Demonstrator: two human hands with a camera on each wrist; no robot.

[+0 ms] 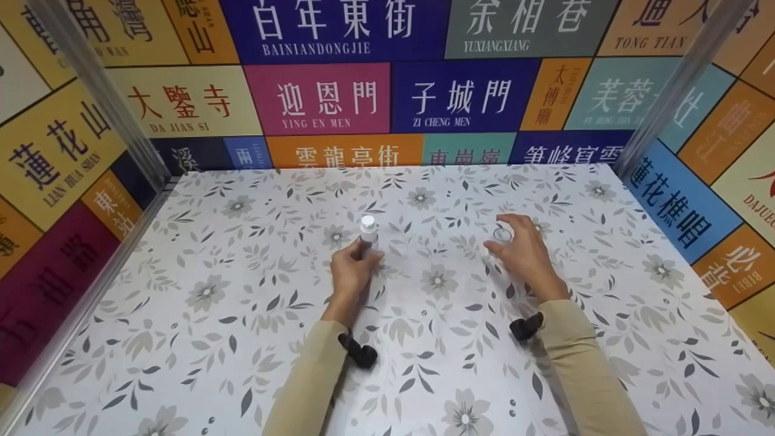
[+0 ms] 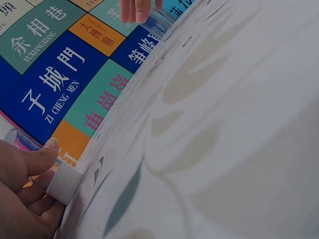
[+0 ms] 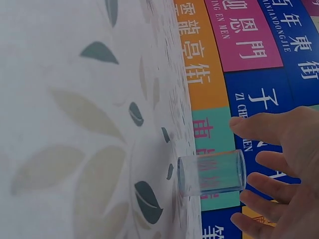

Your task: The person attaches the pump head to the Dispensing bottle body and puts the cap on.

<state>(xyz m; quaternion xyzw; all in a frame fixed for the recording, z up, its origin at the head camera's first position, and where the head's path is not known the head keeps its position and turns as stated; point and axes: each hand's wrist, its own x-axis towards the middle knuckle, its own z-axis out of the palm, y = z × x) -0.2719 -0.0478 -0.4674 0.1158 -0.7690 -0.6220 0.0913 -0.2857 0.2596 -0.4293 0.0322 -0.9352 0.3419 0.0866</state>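
Note:
My left hand (image 1: 352, 266) grips a small clear bottle with a white cap (image 1: 368, 224) over the middle of the table. In the left wrist view, the white cap (image 2: 65, 182) is at the tabletop and the clear end (image 2: 22, 139) points away from it. A clear, straight-sided glass (image 3: 212, 172) stands upright on the table to the right. Around it my right hand (image 1: 525, 253) is spread, thumb on one side and fingers on the other. The right wrist view shows these fingers (image 3: 271, 186) extended near the glass's rim; contact cannot be told.
A white cloth with grey flowers and leaves covers the table (image 1: 424, 339). Panels with colourful place-name signs (image 1: 330, 100) rise behind and at both sides. Clear posts (image 1: 672, 91) stand at the back corners. A black wrist device (image 1: 525, 327) sits on each beige sleeve.

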